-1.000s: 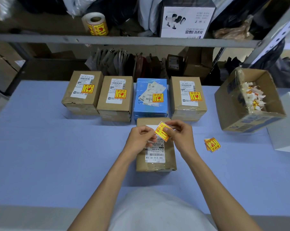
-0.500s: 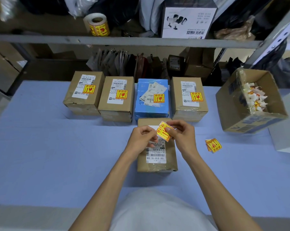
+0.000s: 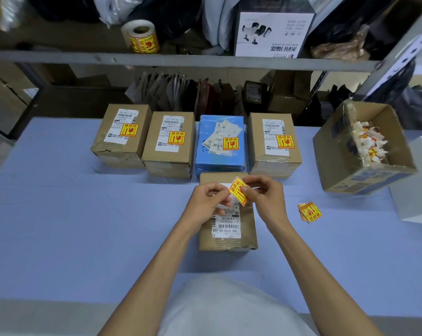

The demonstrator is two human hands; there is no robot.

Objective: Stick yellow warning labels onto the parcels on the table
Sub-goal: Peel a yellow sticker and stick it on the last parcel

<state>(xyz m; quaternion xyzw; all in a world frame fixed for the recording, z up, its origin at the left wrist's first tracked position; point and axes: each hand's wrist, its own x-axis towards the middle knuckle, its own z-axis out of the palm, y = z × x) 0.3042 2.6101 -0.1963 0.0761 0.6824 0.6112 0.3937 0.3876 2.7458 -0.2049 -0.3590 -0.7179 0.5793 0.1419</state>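
A yellow warning label [image 3: 238, 191] is held tilted above a small brown parcel [image 3: 227, 241] that lies on the blue table [image 3: 59, 226] in front of me. My left hand [image 3: 208, 202] pinches the label's left edge and my right hand [image 3: 265, 197] pinches its right side. Behind stand a row of parcels, each with a yellow label stuck on: two brown boxes [image 3: 122, 134] [image 3: 170, 144], a blue box [image 3: 221, 149] and another brown box [image 3: 274, 144]. A few spare labels [image 3: 310, 212] lie on the table to the right.
An open cardboard box [image 3: 365, 151] holding peeled label backings sits at the right, with a white box [image 3: 418, 185] beside it. A roll of yellow labels [image 3: 142, 37] stands on the shelf above. Bags and cartons fill the shelves behind.
Both hands have kept hold of the label above the parcel and barely shifted; the label looks turned a little more upright.
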